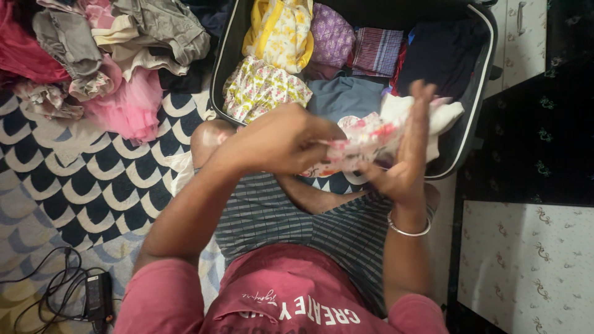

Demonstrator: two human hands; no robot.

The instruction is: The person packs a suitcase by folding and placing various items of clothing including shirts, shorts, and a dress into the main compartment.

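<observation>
I sit cross-legged on a patterned rug in front of an open black suitcase (476, 93). My left hand (281, 139) grips one end of a small white garment with red and pink print (365, 139). Its other end rests against my right hand (405, 154), fingers raised and blurred, a silver bangle on the wrist. The garment hangs just above the suitcase's near rim. Folded clothes fill the case: a yellow floral piece (281, 31), a white floral piece (260, 86), a purple one (331, 34), a checked one (377, 49) and dark ones.
A loose heap of clothes (105, 43), with a pink frilly piece (127, 105), lies on the rug at upper left. A black power adapter with cables (96, 297) sits at lower left. Dark and pale patterned furniture (532, 260) stands close on the right.
</observation>
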